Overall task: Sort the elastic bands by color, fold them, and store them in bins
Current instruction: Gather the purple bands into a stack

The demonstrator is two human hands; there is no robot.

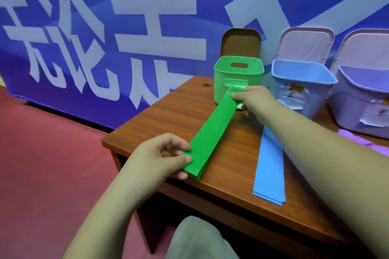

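A green elastic band (pixel 210 132) lies stretched along the wooden table (pixel 168 115), folded into layers. My left hand (pixel 160 155) pinches its near end at the table's front edge. My right hand (pixel 250 96) pinches its far end just in front of the green bin (pixel 240 82). A blue band (pixel 270 164) lies flat to the right, partly under my right forearm. A purple band (pixel 353 139) peeks out at the far right. Behind stand a blue bin (pixel 301 84) and a purple bin (pixel 362 99).
Lids lean against the blue banner behind the bins: a brown lid (pixel 241 42) and two pale lids (pixel 305 44). Paper labels hang on the blue and purple bins. Red floor lies left of the table. My knee (pixel 200 239) shows below the table edge.
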